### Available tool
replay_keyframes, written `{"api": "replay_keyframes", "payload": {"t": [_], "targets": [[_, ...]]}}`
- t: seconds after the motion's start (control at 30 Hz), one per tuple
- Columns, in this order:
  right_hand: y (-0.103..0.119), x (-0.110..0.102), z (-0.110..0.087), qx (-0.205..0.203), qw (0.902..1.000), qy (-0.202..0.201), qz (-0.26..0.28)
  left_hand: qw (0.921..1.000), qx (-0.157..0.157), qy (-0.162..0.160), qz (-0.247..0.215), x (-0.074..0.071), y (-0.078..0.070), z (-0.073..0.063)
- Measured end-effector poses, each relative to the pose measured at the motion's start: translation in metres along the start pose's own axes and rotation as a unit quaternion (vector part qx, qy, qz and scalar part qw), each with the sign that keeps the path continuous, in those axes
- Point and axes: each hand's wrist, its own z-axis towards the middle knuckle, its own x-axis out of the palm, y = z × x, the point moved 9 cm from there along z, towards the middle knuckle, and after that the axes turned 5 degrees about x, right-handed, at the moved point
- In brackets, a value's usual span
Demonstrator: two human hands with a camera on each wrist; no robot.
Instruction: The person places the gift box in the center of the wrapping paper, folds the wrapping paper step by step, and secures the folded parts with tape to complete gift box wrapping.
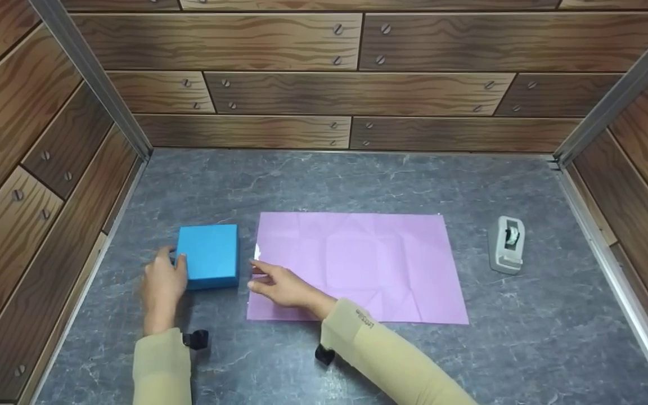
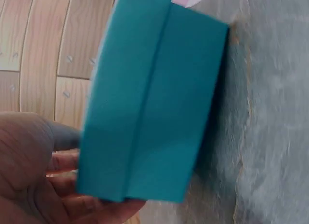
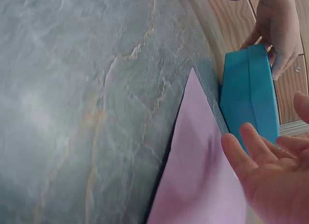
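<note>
A blue lidded box (image 1: 207, 252) stands on the grey marbled tabletop, left of the paper. At its left side my left hand (image 1: 165, 284) holds it, with the thumb over the top edge and the fingers around the end. The left wrist view shows the seam between lid and base along the box side (image 2: 145, 103). My right hand (image 1: 287, 286) hovers over the left edge of a creased pink-purple sheet of paper (image 1: 380, 264). Its fingers are spread and hold nothing, pointing toward the box; the palm shows in the right wrist view.
A grey tape dispenser (image 1: 508, 244) with a roll in it stands right of the paper. Wood-patterned walls (image 1: 301, 93) surround the tabletop on the left, back and right, with metal strips at the corners. A small white mark (image 1: 257, 251) shows at the paper's left edge.
</note>
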Motion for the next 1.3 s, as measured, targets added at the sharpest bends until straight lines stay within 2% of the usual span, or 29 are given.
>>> {"api": "replay_keyframes", "payload": {"t": [0.13,0.23,0.47,0.63,0.73,0.83,0.97,1.1,1.3], "targets": [[-0.002,0.006,0.004,0.018,0.9981,0.009,0.059,0.9996,0.02,-0.014,-0.015,0.001,-0.009,-0.004],[-0.001,0.008,0.006,0.025,0.9956,0.011,0.09,0.9994,0.024,-0.01,-0.021,0.004,-0.01,-0.004],[-0.001,0.013,0.008,0.008,0.9966,0.03,0.077,0.9989,-0.009,0.031,-0.035,0.018,-0.003,-0.002],[-0.001,0.013,0.007,0.004,0.9944,0.031,0.101,0.999,-0.008,0.027,-0.036,0.017,-0.008,-0.003],[-0.001,0.005,0.006,0.006,0.9906,0.003,0.137,0.9993,-0.002,0.018,-0.033,0.015,-0.016,-0.003],[-0.001,-0.01,0.005,0.013,0.9845,-0.044,0.169,0.9995,0.001,0.007,-0.03,0.014,-0.025,-0.004],[-0.005,-0.032,0.001,0.026,0.9763,-0.108,0.186,0.9992,0.01,-0.007,-0.037,0.017,-0.041,-0.007],[-0.009,-0.053,-0.003,0.03,0.9714,-0.146,0.185,0.9974,0.037,-0.023,-0.058,0.021,-0.06,-0.01],[-0.015,-0.076,-0.013,0.041,0.972,-0.168,0.159,0.9925,0.095,-0.043,-0.063,0.027,-0.087,-0.016]]}}
